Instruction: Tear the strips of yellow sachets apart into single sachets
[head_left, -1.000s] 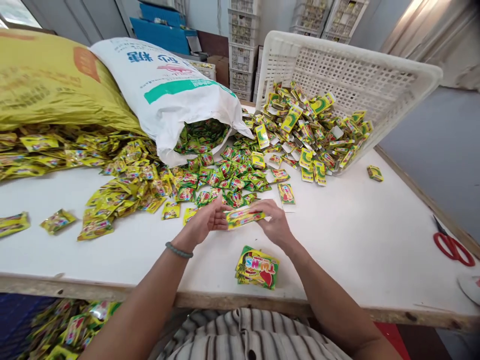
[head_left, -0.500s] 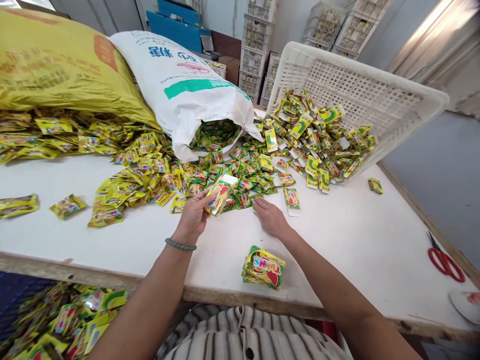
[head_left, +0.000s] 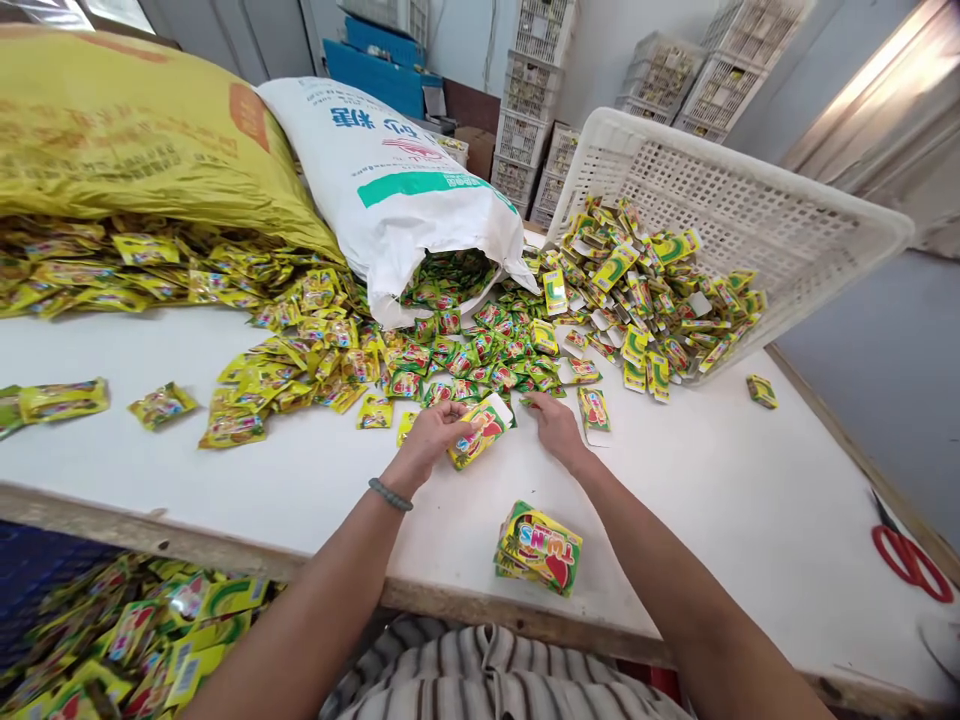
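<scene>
My left hand (head_left: 439,437) grips a small yellow-and-green candy box (head_left: 480,432), tilted, its white end flap standing open toward the right. Just right of that flap, my right hand (head_left: 555,425) has its fingers pinched together on a small green candy packet (head_left: 527,401), mostly hidden by the fingertips. Beyond both hands lies a heap of green candy packets (head_left: 487,350), spilling from a white sack (head_left: 442,215). One box with its flap open (head_left: 594,410) lies right of my right hand. A small stack of candy boxes (head_left: 538,548) sits near the table's front edge.
Yellow packets (head_left: 300,365) are heaped at the left below a large yellow sack (head_left: 142,140). A tipped white basket (head_left: 750,170) spills boxes (head_left: 637,290) at the right. Red-handled scissors (head_left: 911,562) lie at the right edge. Below the table's left side are more filled boxes (head_left: 135,630).
My left hand has brought the box away from the heap toward my right hand, turning its open end rightward. My right hand has drawn slightly back from the heap. The view has shifted a little.
</scene>
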